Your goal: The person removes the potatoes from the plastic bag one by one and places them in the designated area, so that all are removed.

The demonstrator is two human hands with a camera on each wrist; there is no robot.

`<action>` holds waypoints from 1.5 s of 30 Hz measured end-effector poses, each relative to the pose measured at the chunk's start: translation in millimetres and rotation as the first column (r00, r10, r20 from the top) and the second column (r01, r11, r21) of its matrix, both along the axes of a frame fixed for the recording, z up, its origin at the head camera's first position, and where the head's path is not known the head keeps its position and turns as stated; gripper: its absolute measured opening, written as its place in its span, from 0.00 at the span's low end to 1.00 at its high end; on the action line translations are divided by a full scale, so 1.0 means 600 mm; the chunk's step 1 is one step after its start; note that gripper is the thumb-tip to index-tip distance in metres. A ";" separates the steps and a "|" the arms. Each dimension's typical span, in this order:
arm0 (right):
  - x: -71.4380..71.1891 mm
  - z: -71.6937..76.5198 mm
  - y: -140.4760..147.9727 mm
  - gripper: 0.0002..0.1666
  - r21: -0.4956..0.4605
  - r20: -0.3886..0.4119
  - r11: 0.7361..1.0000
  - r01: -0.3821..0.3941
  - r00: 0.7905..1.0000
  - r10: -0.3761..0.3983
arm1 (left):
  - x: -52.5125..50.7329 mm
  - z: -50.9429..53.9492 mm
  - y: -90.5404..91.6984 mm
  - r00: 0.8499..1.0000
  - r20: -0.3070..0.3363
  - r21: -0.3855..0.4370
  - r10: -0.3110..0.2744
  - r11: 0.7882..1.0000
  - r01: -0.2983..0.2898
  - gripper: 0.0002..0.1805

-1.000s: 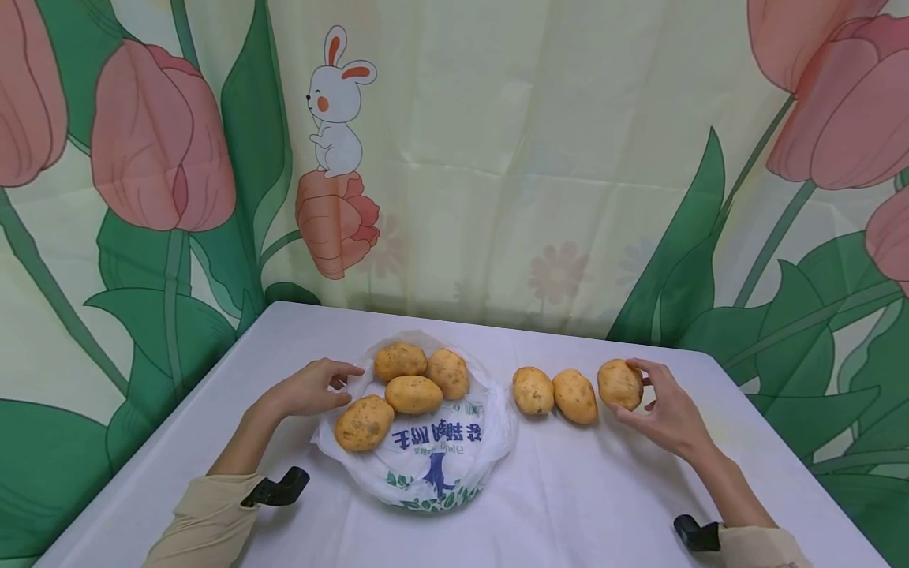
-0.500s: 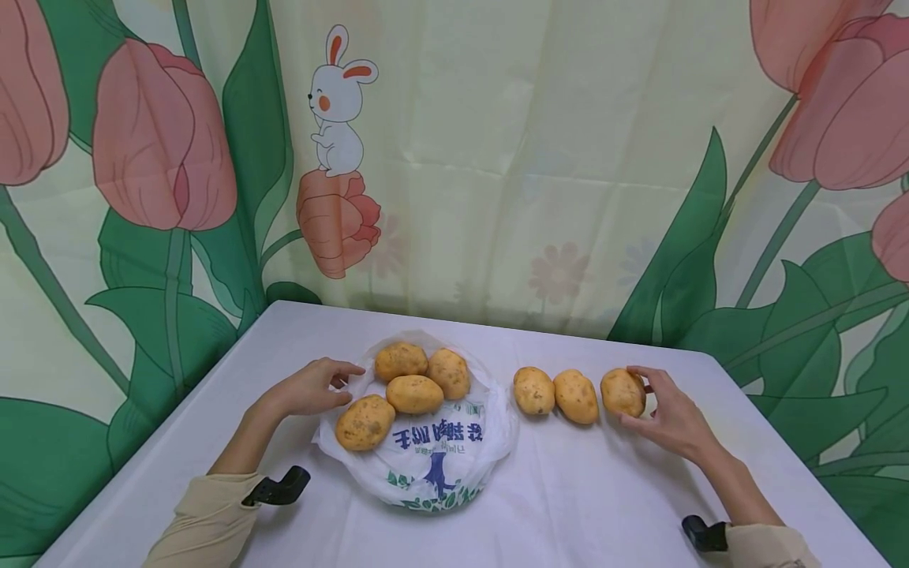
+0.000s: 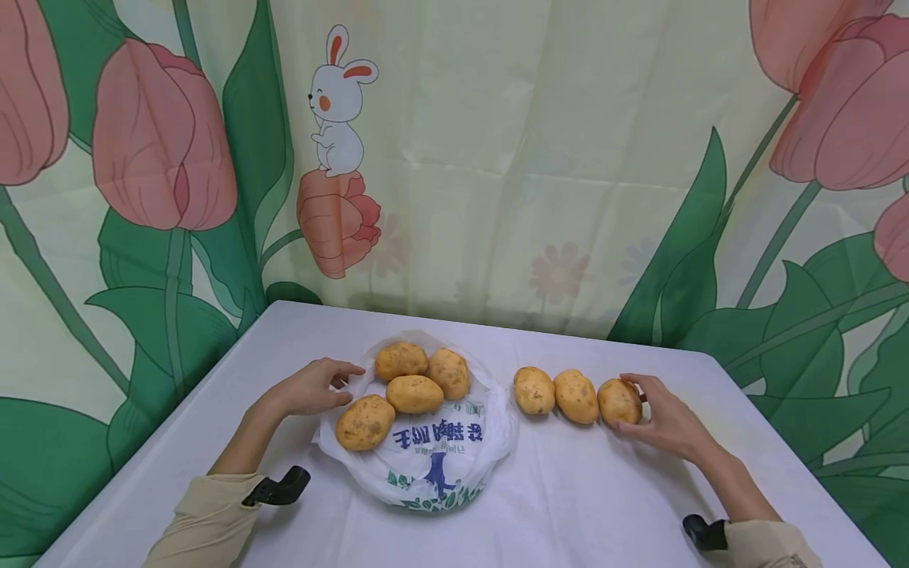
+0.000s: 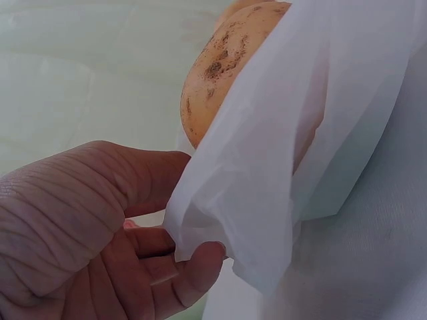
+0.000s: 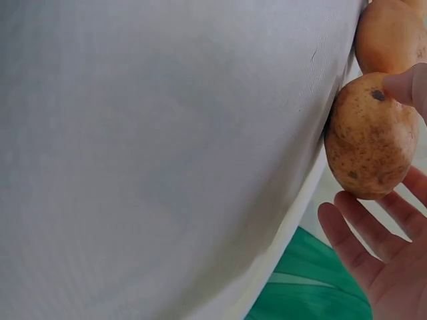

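Observation:
My right hand (image 3: 667, 418) holds a potato (image 3: 619, 403) by its side, thumb toward the front and fingers behind. In the right wrist view this potato (image 5: 371, 137) rests against the white cloth, close to its neighbour (image 5: 389, 40). Two other potatoes, one in the middle (image 3: 576, 397) and one at the left (image 3: 533, 390), complete a row of three. My left hand (image 3: 312, 386) is at the left edge of a white plastic bag (image 3: 433, 481); the left wrist view shows its fingers curled at the bag's rim (image 4: 233, 220), gripping it. Several potatoes (image 3: 414, 394) lie on the bag.
A white cloth covers the table (image 3: 568, 489). Behind its far edge hangs a curtain (image 3: 469, 158) printed with tulips and a rabbit. Black wrist mounts sit at the left sleeve (image 3: 280, 487) and the right sleeve (image 3: 703, 533).
My right hand has lowered its potato onto the cloth, first shifting slightly right, then back left to the end of the row. My left hand and the bag stay in place.

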State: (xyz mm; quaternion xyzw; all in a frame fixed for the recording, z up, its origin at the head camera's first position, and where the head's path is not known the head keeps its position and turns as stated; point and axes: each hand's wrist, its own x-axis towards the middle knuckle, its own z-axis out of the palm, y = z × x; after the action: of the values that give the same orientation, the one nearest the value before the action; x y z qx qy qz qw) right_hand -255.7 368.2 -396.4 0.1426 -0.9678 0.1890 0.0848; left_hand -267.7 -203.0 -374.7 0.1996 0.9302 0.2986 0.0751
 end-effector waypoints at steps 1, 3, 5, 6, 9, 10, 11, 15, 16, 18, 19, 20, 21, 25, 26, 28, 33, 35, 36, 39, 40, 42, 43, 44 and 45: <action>0.000 0.000 0.000 0.50 -0.002 0.005 1.000 -0.004 1.000 0.004 | 0.000 0.000 0.000 1.000 0.000 -0.001 0.000 1.000 0.000 0.25; 0.001 0.001 -0.001 0.50 -0.003 0.012 1.000 -0.008 1.000 0.008 | 0.000 0.002 0.001 1.000 0.003 -0.001 -0.001 1.000 0.001 0.25; 0.001 0.002 -0.001 0.51 -0.007 0.019 1.000 -0.010 1.000 0.010 | 0.001 0.003 0.001 1.000 0.009 0.000 0.001 1.000 -0.001 0.25; 0.001 0.002 -0.001 0.51 -0.007 0.022 1.000 -0.010 1.000 0.010 | 0.001 0.004 0.002 1.000 0.013 0.001 0.001 1.000 -0.001 0.25; 0.001 0.004 -0.001 0.52 -0.003 0.029 1.000 -0.011 1.000 0.011 | 0.002 0.005 0.002 1.000 0.022 0.003 0.004 1.000 -0.004 0.26; 0.001 0.004 -0.001 0.52 -0.003 0.031 1.000 -0.010 0.999 0.010 | 0.003 0.006 0.003 1.000 0.023 0.002 0.004 1.000 -0.004 0.26; 0.000 0.004 -0.001 0.52 -0.003 0.030 1.000 -0.012 0.999 0.012 | 0.003 0.006 0.003 1.000 0.024 0.001 0.005 1.000 -0.005 0.26; 0.000 0.004 -0.002 0.51 -0.005 0.023 1.000 -0.014 1.000 0.014 | 0.004 0.005 0.003 1.000 0.026 -0.004 0.011 1.000 -0.011 0.26; 0.000 0.004 -0.002 0.51 -0.004 0.020 1.000 -0.013 1.000 0.013 | 0.004 0.005 0.003 1.000 0.027 -0.004 0.013 1.000 -0.013 0.26; 0.000 0.005 -0.003 0.51 0.004 0.010 1.000 -0.012 1.000 0.012 | 0.004 0.006 0.003 1.000 0.026 -0.005 0.014 1.000 -0.014 0.26; 0.000 0.006 -0.004 0.50 0.008 0.004 1.000 -0.011 1.000 0.011 | 0.004 0.007 0.003 1.000 0.025 -0.006 0.013 1.000 -0.013 0.26; 0.000 0.007 -0.004 0.50 0.012 -0.002 1.000 -0.011 1.000 0.011 | 0.004 0.007 0.003 1.000 0.025 -0.006 0.014 1.000 -0.013 0.26; 0.000 0.009 -0.005 0.50 0.017 -0.010 1.000 -0.011 1.000 0.011 | 0.004 0.008 0.003 1.000 0.023 -0.007 0.013 1.000 -0.013 0.26; 0.000 0.019 -0.012 0.49 0.030 -0.038 1.000 -0.007 0.999 0.009 | 0.005 0.009 0.003 1.000 0.021 -0.006 0.011 1.000 -0.011 0.26; 0.000 0.022 -0.015 0.49 0.032 -0.045 0.999 -0.008 0.999 0.010 | 0.005 0.009 0.003 1.000 0.022 -0.006 0.011 1.000 -0.011 0.26; 0.001 0.028 -0.020 0.49 0.033 -0.056 0.999 -0.010 0.998 0.012 | 0.005 0.009 0.003 1.000 0.020 -0.006 0.010 1.000 -0.009 0.26; 0.002 0.036 -0.032 0.48 0.026 -0.086 0.999 -0.038 0.995 0.040 | 0.005 0.008 0.003 1.000 0.017 -0.004 0.004 1.000 -0.004 0.26; 0.004 0.038 -0.038 0.47 0.017 -0.091 0.999 -0.051 0.994 0.053 | 0.006 0.008 0.002 1.000 0.019 -0.001 0.003 1.000 -0.003 0.26; 0.005 0.039 -0.041 0.47 0.014 -0.092 0.998 -0.056 0.994 0.057 | 0.006 0.007 0.002 1.000 0.020 -0.002 0.004 1.000 -0.004 0.26; 0.008 0.041 -0.052 0.46 0.006 -0.117 0.996 -0.083 0.990 0.084 | 0.006 0.008 0.003 1.000 0.019 -0.002 0.003 1.000 -0.003 0.26; 0.009 0.042 -0.057 0.46 0.007 -0.128 0.996 -0.092 0.987 0.093 | 0.006 0.008 0.002 1.000 0.019 -0.002 0.002 1.000 -0.002 0.26; 0.010 0.043 -0.065 0.45 0.014 -0.150 0.994 -0.106 0.983 0.107 | 0.006 0.008 0.003 1.000 0.019 -0.003 0.003 1.000 -0.003 0.26; 0.011 0.043 -0.069 0.46 0.019 -0.159 0.994 -0.112 0.981 0.113 | 0.006 0.008 0.003 1.000 0.019 -0.003 0.003 1.000 -0.003 0.26; 0.012 0.044 -0.074 0.46 0.021 -0.162 0.993 -0.116 0.980 0.117 | 0.006 0.007 0.003 1.000 0.020 -0.003 0.005 1.000 -0.005 0.26; 0.013 0.044 -0.078 0.46 0.023 -0.162 0.993 -0.116 0.980 0.118 | 0.005 0.007 0.003 1.000 0.021 -0.002 0.006 1.000 -0.006 0.26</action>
State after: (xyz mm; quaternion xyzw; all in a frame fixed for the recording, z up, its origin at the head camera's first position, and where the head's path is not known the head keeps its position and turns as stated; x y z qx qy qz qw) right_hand -248.1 321.2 -370.0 0.2150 -0.9489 0.1749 0.1512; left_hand -264.4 -201.0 -370.5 0.1938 0.9303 0.2999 0.0840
